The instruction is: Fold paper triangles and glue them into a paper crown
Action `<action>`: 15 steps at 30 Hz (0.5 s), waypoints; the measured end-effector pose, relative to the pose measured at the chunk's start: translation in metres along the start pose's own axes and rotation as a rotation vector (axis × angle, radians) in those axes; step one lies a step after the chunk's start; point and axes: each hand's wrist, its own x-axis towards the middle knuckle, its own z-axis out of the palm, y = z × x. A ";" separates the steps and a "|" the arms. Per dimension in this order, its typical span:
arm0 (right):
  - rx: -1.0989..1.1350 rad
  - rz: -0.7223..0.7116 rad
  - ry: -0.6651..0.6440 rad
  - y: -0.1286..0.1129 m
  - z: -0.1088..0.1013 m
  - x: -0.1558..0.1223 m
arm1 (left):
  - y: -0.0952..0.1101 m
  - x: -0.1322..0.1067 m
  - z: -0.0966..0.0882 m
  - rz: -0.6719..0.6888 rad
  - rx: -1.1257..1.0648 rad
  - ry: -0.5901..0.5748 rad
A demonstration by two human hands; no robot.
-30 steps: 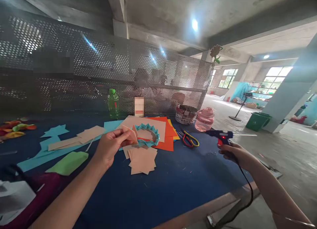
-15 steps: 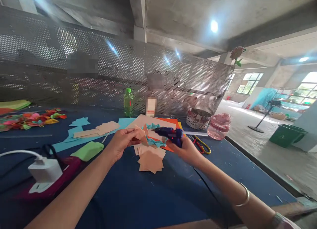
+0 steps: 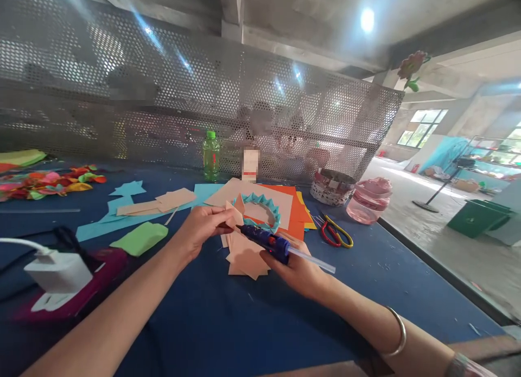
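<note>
My left hand (image 3: 200,228) pinches a folded peach paper piece (image 3: 234,216) between thumb and fingers. In my right hand (image 3: 303,268) is a dark blue hot glue gun (image 3: 266,242), with a clear glue stick poking out of its back end. Its nozzle points left and meets or nearly meets the lower edge of the peach piece. Just behind lies a ring of folded blue paper points (image 3: 272,204), with a peach point standing at its left side. Below the glue gun, a stack of peach paper pieces (image 3: 246,257) rests on the blue table.
Red-and-yellow-handled scissors (image 3: 337,233), a pink jug (image 3: 370,200) and a round container (image 3: 331,187) stand or lie right. A green bottle (image 3: 210,157) stands before the perforated screen. Left are a power strip with a white charger (image 3: 59,271) and green paper (image 3: 140,238).
The glue gun has swung down and left from over the blue ring to the peach piece's lower edge. My view has shifted slightly, and the blue ring now shows more fully.
</note>
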 end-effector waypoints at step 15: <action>-0.033 0.000 0.030 0.002 -0.001 0.001 | -0.001 0.000 0.001 0.002 0.034 -0.056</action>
